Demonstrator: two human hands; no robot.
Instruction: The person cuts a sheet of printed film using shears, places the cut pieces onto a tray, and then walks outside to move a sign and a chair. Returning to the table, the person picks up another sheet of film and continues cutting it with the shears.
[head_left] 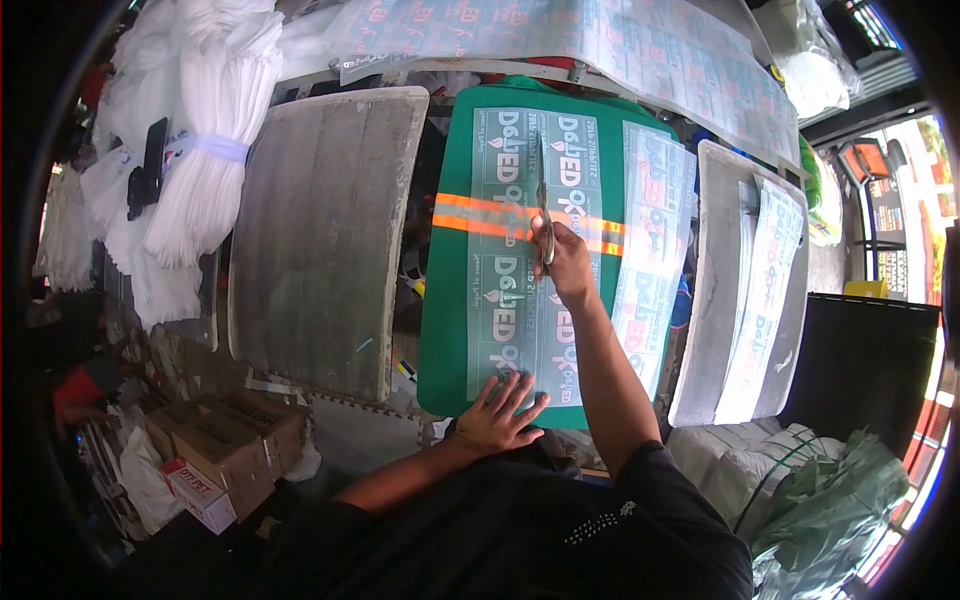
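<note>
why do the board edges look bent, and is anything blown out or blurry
Head view: the fisheye lens bows the edges of the grey board and leaves a black ring round the frame; head view, far right: daylight is washed out; head view, centre: the right hand on the scissors and the left hand on the printed film look sharp, no motion blur.

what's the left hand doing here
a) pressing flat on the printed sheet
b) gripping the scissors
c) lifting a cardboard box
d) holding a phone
a: the left hand lies palm down with its fingers spread on the near end of the printed sheet, while the right hand holds the scissors.
</note>
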